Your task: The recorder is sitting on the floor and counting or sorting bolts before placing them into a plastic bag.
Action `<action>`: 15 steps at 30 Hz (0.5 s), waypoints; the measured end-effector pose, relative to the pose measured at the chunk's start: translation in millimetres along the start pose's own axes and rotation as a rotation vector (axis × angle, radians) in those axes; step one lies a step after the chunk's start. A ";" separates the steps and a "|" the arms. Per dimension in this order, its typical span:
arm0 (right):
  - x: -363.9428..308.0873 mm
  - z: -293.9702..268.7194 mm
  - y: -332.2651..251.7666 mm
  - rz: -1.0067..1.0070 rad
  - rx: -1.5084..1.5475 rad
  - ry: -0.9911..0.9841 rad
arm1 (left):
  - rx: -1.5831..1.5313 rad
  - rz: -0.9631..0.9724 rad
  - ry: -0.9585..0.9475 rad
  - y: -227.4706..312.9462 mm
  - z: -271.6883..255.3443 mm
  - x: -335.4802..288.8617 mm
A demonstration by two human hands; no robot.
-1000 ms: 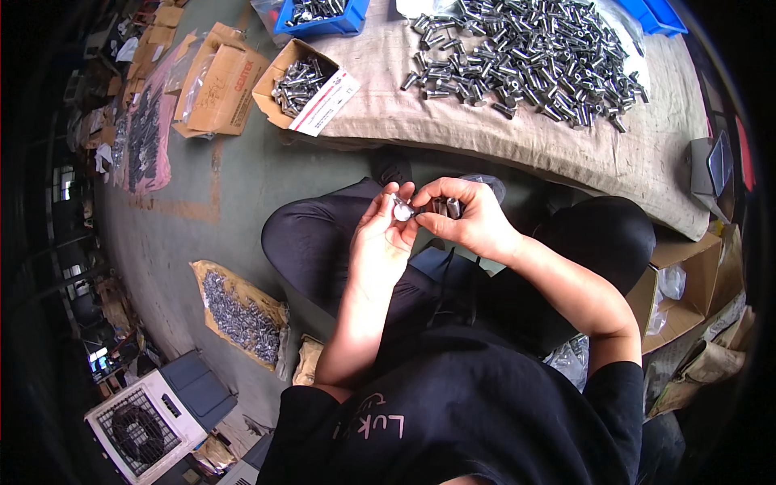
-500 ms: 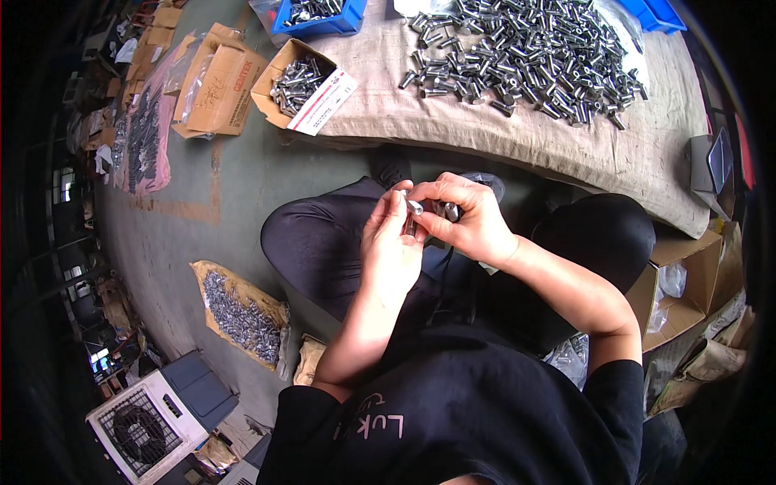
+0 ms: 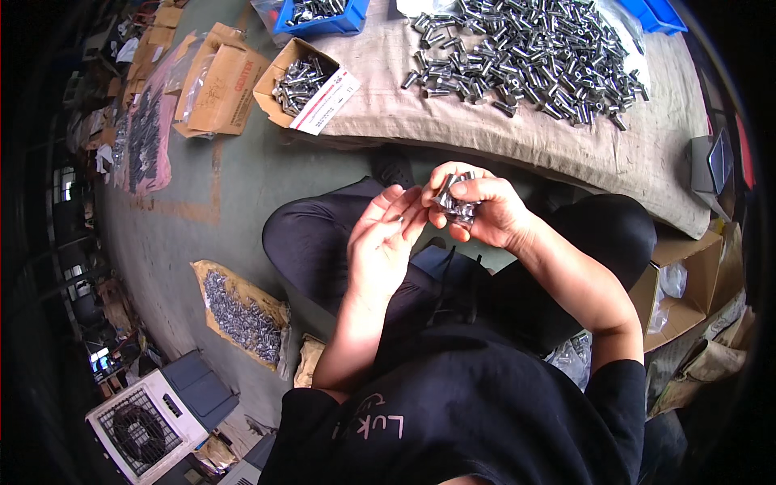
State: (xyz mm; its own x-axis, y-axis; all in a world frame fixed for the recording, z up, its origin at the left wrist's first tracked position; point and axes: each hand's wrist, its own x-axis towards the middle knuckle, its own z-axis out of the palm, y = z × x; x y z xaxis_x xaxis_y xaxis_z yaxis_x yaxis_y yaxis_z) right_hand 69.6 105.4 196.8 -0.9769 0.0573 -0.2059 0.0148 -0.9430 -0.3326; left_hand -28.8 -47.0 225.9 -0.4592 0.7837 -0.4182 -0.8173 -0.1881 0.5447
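Observation:
My right hand (image 3: pixel 489 206) is closed around several shiny metal bolts (image 3: pixel 459 208), short cylinders with wider heads, bunched between thumb and fingers. Close beside it, my left hand (image 3: pixel 384 238) lies palm up with its fingers stretched out and apart. Its fingertips are near or touching the right hand's fingers. A small dark spot shows by the left fingers, too small to make out. Both hands are above my crossed legs. On the cloth-covered surface ahead lies a large pile of similar metal bolts (image 3: pixel 525 61).
An open carton (image 3: pixel 311 101) of bolts stands at the cloth's left edge, with a blue bin (image 3: pixel 343 23) behind it. Small metal parts (image 3: pixel 242 319) lie on a sheet on the floor at left. A fan unit (image 3: pixel 145 428) is at lower left, a cardboard box (image 3: pixel 679 299) at right.
The hands have drawn slightly apart. My left fingers, pinched at a bolt before, have opened out; the bolts are now gathered in my right hand, which has turned to show them.

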 end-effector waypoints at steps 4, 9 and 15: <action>-1.1 5.2 -2.8 0.032 -0.193 0.049 | -0.230 0.051 -0.163 2.8 4.6 2.5; -5.0 23.2 7.4 0.028 -0.638 0.118 | -0.026 0.194 -0.157 0.3 14.7 7.6; -7.7 28.0 14.8 -0.383 -1.000 0.018 | 0.137 0.252 -0.199 -7.5 27.7 13.6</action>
State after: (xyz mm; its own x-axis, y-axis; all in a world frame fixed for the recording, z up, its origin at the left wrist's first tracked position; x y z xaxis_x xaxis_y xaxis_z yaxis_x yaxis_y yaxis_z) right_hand 71.4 81.8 219.2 -0.9504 0.3050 0.0618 -0.1166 -0.1650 -0.9794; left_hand -19.3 -18.6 236.3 -0.5528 0.8252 -0.1160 -0.6264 -0.3197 0.7110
